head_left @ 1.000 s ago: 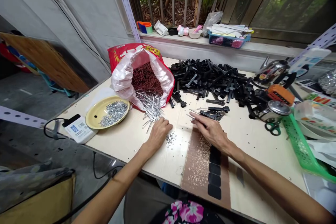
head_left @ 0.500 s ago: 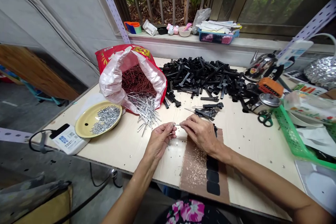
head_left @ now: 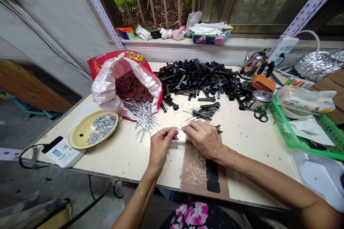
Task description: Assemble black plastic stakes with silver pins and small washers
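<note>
A thin silver nail (head_left: 179, 129) spans the gap between my two hands, roughly level above the table. My left hand (head_left: 160, 146) pinches its left end between thumb and fingertips. At the other end, my right hand (head_left: 203, 139) pinches it with its fingers pressed together, over the brown board (head_left: 195, 175). Whatever small part may sit on the nail is hidden by my fingertips. Silver nails (head_left: 145, 116) spill from a red and white bag (head_left: 103, 89), left of my hands. A yellow dish (head_left: 76, 137) holds small shiny metal pieces (head_left: 100, 128).
Black plastic parts (head_left: 199, 75) lie heaped at the back, with several fitted with nails (head_left: 202, 113) nearer my right hand. Black squares (head_left: 213, 174) lie on the board. At right are scissors (head_left: 261, 115), a metal pot (head_left: 259, 99) and a green basket (head_left: 285, 130).
The view has shifted slightly, so the scene sits a little further left. Both hands stay close together, still pinching the nail.
</note>
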A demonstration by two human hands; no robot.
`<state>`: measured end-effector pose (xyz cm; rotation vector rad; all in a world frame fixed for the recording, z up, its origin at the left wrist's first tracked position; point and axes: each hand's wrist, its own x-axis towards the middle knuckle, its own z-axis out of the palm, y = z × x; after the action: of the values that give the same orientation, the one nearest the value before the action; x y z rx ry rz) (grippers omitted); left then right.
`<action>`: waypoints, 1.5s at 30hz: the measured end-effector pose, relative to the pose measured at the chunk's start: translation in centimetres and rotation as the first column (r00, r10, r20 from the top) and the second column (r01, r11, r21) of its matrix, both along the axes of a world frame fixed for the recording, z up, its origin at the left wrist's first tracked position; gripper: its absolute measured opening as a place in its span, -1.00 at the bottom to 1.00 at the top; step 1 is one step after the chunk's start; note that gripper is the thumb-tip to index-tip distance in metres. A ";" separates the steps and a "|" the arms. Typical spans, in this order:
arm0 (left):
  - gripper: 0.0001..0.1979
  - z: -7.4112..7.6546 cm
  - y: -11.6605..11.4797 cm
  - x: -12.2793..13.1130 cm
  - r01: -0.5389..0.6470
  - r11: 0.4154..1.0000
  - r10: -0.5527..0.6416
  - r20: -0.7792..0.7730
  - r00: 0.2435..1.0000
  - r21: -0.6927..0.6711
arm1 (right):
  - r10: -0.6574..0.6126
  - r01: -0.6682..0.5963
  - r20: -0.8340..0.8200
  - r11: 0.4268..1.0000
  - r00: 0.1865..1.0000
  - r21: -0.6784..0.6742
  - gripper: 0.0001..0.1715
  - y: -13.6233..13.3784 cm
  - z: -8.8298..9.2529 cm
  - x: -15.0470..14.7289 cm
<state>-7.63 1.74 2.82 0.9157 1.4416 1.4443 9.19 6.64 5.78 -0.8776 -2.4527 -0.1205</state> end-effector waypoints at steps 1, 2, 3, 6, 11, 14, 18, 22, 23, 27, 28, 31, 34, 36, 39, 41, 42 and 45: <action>-0.78 0.1 0.0 0.1 -0.001 1.000 0.001 -0.044 0.999 0.005 | -0.004 0.003 -0.023 1.000 1.000 -0.029 -0.77 0.0 -0.1 0.1; -0.78 0.2 0.0 0.2 0.002 1.000 -0.001 -0.083 0.997 0.007 | -0.011 0.008 -0.044 0.998 0.999 -0.059 -0.76 0.0 -0.3 0.2; -0.78 0.3 0.1 0.3 0.009 1.000 -0.008 -0.115 0.993 0.008 | -0.020 0.014 -0.060 0.996 0.998 -0.089 -0.75 -0.1 -0.4 0.3; -0.78 0.5 0.2 0.4 0.049 0.999 -0.048 -0.149 0.988 0.002 | -0.046 0.027 -0.085 0.979 0.995 -0.203 -0.73 -0.1 -0.9 0.7; -0.76 0.4 0.4 0.8 0.108 0.994 -0.110 -0.084 0.990 -0.027 | -0.028 -0.027 -0.140 0.926 0.990 -0.378 -0.77 -0.3 -1.1 1.3; -0.76 0.8 0.4 1.3 0.119 0.992 -0.124 -0.175 0.977 -0.039 | -0.018 -0.045 -0.161 0.924 0.987 -0.381 -0.76 -0.3 -1.1 2.2; -0.74 1.4 0.3 2.3 0.203 0.977 -0.212 -0.276 0.937 -0.060 | -0.059 -0.048 -0.226 0.896 0.972 -0.442 -0.78 0.4 -1.5 5.2; -0.66 0.7 0.4 3.2 0.246 0.961 -0.272 -0.277 0.922 -0.126 | -0.166 0.097 -0.120 0.893 0.979 -0.439 -0.79 2.2 -2.5 9.6; -0.65 0.4 0.5 3.4 0.256 0.956 -0.287 -0.283 0.915 -0.143 | -0.158 0.114 -0.073 0.901 0.985 -0.419 -0.77 2.7 -2.9 10.6; -0.64 -1.4 0.9 4.2 0.298 0.931 -0.355 -0.339 0.871 -0.209 | -0.122 0.135 0.061 0.942 0.991 -0.307 -0.75 4.3 -4.6 12.3; -0.65 -1.9 0.9 4.3 0.298 0.930 -0.360 -0.359 0.861 -0.218 | -0.126 0.143 0.076 0.950 0.989 -0.279 -0.74 4.2 -5.0 12.3; -0.66 -3.0 0.9 4.8 0.284 0.937 -0.347 -0.439 0.829 -0.204 | -0.027 0.043 0.081 0.979 0.996 -0.198 -0.70 2.1 -6.0 12.1; -0.65 -3.6 0.7 5.0 0.269 0.946 -0.325 -0.498 0.804 -0.183 | 0.285 -0.265 0.110 0.950 0.952 -0.165 -0.71 -0.2 -6.1 12.3; -0.64 -3.6 0.7 5.1 0.253 0.950 -0.311 -0.500 0.808 -0.182 | 0.269 -0.250 0.087 0.950 0.959 -0.185 -0.70 -0.4 -5.7 12.6; -0.63 -3.5 0.7 5.2 0.243 0.949 -0.311 -0.464 0.829 -0.201 | -0.029 0.037 0.034 0.970 0.999 -0.240 -0.63 0.1 -5.5 12.5; -0.62 -3.4 0.7 5.2 0.248 0.946 -0.316 -0.432 0.845 -0.208 | 0.053 -0.041 0.038 0.962 0.998 -0.270 -0.60 -0.6 -6.0 11.8; -0.62 -3.4 0.7 5.3 0.249 0.946 -0.316 -0.419 0.851 -0.207 | 0.093 -0.079 0.037 0.957 0.995 -0.281 -0.62 -1.3 -6.3 11.4; -0.61 -3.2 0.8 5.4 0.227 0.951 -0.295 -0.392 0.871 -0.211 | 0.133 -0.118 0.032 0.948 0.991 -0.295 -0.69 -3.8 -6.9 10.7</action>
<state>-2.22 2.53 -0.38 1.3210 1.6375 0.9478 19.92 2.79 -1.12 -0.8439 -2.6085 0.2762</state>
